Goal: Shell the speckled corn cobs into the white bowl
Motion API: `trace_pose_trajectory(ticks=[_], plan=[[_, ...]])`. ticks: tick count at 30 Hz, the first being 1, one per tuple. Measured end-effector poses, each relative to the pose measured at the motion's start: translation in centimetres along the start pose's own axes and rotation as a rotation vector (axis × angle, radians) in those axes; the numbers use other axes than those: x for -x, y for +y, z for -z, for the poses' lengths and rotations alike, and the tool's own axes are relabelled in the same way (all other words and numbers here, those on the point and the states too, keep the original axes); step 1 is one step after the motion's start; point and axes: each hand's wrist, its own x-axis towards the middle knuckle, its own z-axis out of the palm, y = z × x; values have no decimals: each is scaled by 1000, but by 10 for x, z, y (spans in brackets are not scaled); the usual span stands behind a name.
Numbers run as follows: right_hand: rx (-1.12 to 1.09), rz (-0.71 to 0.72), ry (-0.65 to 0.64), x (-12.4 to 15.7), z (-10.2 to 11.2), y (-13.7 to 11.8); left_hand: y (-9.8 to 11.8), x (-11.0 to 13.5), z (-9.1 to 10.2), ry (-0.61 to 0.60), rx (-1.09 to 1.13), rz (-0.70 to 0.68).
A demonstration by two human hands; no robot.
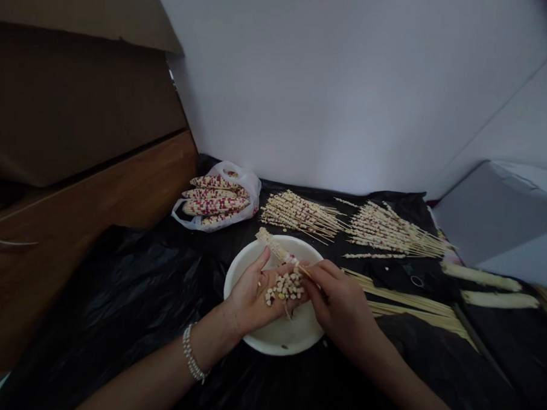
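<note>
My left hand [254, 292] is cupped palm up over a white bowl [267, 341], holding a heap of loose corn kernels [287, 287]. My right hand [337, 298] is closed in a pinch on a thin wooden skewer [280, 249] threaded with kernels, which slants up and left over the bowl's far rim. The two hands touch above the bowl. A beaded bracelet [192, 354] circles my left wrist.
A plastic bag of red-and-white corn cobs [217, 201] lies behind the bowl at the left. Two piles of loaded skewers [300, 213] [388, 231] lie at the back. Bare skewers [414, 305] and stripped cobs [481, 276] are on the right, on black plastic sheeting [129, 283]. A grey box [503, 221] stands far right.
</note>
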Motion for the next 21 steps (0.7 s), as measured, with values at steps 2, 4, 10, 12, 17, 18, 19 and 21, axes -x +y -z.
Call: trace_pose_trajectory(ticks=[2, 4, 10, 12, 17, 18, 19, 21], plan=[[-28, 29, -19, 0, -1, -2, -1, 0, 1, -4, -12, -1], [-35, 58, -54, 0, -2, -3, -1, 0, 1, -9, -17, -3], [56, 27, -47, -1, -4, 3, -2, 0, 3, 32, 1, 5], [39, 18, -28, -1, -4, 6, -2, 0, 4, 52, 7, 6], [4, 30, 8, 0, -5, 7, 0, -1, 5, 47, 33, -19], [2, 30, 0, 0, -5, 6, 0, -1, 6, 37, 34, -23], [1, 27, -15, 0, -5, 5, 0, -1, 6, 27, 32, -26], [5, 12, -56, 1, -4, 3, 1, -1, 5, 11, 21, -32]])
